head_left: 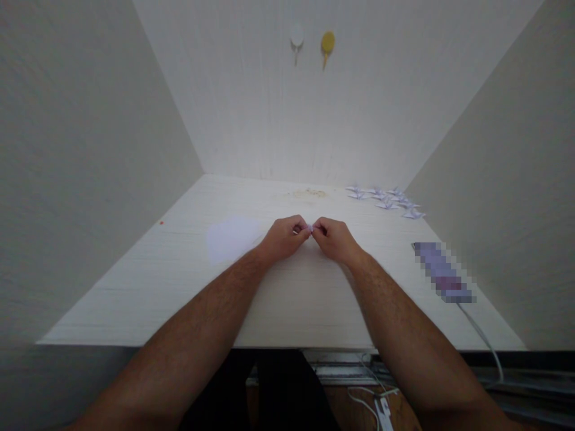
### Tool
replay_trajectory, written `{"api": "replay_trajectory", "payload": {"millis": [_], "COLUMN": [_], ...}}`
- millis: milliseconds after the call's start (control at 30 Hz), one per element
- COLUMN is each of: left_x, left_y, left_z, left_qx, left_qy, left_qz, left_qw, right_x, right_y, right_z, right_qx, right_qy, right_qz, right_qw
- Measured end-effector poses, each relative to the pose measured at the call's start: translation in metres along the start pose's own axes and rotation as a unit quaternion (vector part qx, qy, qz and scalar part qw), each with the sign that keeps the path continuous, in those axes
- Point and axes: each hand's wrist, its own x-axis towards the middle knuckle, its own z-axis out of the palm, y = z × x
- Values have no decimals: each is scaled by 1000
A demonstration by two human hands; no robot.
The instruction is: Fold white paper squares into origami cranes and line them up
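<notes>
Both my hands meet above the middle of the white table (296,299), fingertips pinched close together. Between them is a small piece of pale lilac paper (309,228), mostly covered by the fingers, so its folded shape does not show. My left hand (286,235) grips it from the left with thumb and forefinger. From the other side my right hand (331,237) pinches it the same way. Several folded paper cranes (389,204) in the same pale colour stand grouped at the back right. Left of my left hand lies a pale sheet or stack of paper (229,238), its outline blurred.
A pixelated phone-like device (442,272) lies at the right with a white cable (483,341) running off the front edge. Walls enclose the table on three sides. A white hook (296,36) and yellow hook (328,43) hang on the back wall. A tiny red dot (162,222) is at left.
</notes>
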Motion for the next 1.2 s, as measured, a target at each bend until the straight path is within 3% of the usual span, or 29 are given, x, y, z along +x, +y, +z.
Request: {"api": "replay_trajectory", "payload": {"millis": [133,200,300,400,533,733,833,1033,1200], "left_x": [2,3,3,2,0,-2,-1,1,1], "left_y": [0,2,7,12,16,19,18,12,10], "left_z": [0,-2,-9,-15,-20,-20,-20,-15,-16], "left_qx": [-49,-121,-284,-386,-432,-448,-429,-363,-351], "left_qy": [-1,-4,-43,-84,-108,-121,-121,-71,-95], "left_qz": [-35,-66,-113,-140,-136,-137,-141,-136,-119], "left_qw": [998,990,951,908,885,875,884,919,924], "right_x": [0,0,0,-1,-3,-7,-6,-2,-2], "right_y": [0,-3,-7,-7,-6,-13,-12,-5,-6], "right_z": [-2,-5,-12,-17,-17,-17,-14,-7,-9], "right_qx": [23,70,175,345,490,564,543,363,316], "right_qy": [-42,-53,-76,-125,-174,-187,-170,-87,-63], "right_qz": [-14,4,47,76,86,91,99,84,52], "right_qw": [999,996,980,927,850,799,816,924,945]}}
